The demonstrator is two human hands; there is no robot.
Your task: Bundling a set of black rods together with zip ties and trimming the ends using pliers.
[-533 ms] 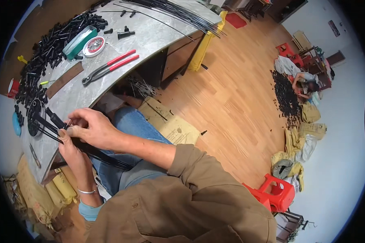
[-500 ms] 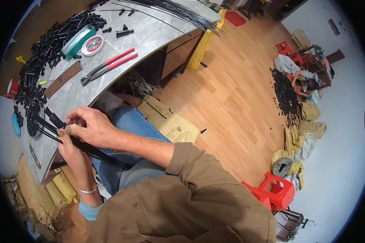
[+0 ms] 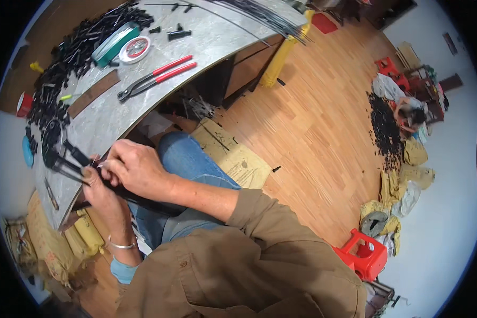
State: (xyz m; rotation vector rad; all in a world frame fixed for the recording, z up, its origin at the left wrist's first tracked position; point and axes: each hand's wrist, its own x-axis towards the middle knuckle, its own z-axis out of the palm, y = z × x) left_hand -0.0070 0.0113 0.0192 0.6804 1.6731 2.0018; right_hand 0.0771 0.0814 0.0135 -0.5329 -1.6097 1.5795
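My left hand (image 3: 106,199) is closed around a bundle of thin black rods (image 3: 71,170) and a thicker black tube-shaped fitting (image 3: 77,153) beside them. The rods slant from the table's near left corner down across my lap. Just right of it, my right hand (image 3: 139,168) has its fingers bent in a pinch close to the fitting. A thin, pale strand seems to show at its fingertips, too small and blurred to name. Red-handled pliers (image 3: 161,77) lie on the grey table (image 3: 209,40) ahead of my hands.
A heap of black fittings (image 3: 98,34) covers the table's far left, around a teal box (image 3: 115,45). Beside that box stands a round white tub (image 3: 134,51) of small metal bits. A brown flat bar (image 3: 94,94) lies nearer. At right, a person (image 3: 411,114) crouches by black pieces (image 3: 385,127).
The view has shifted, moving the surroundings to the right. My right hand has drawn slightly away from my left thumb, toward the right. My left hand still grips the rods.
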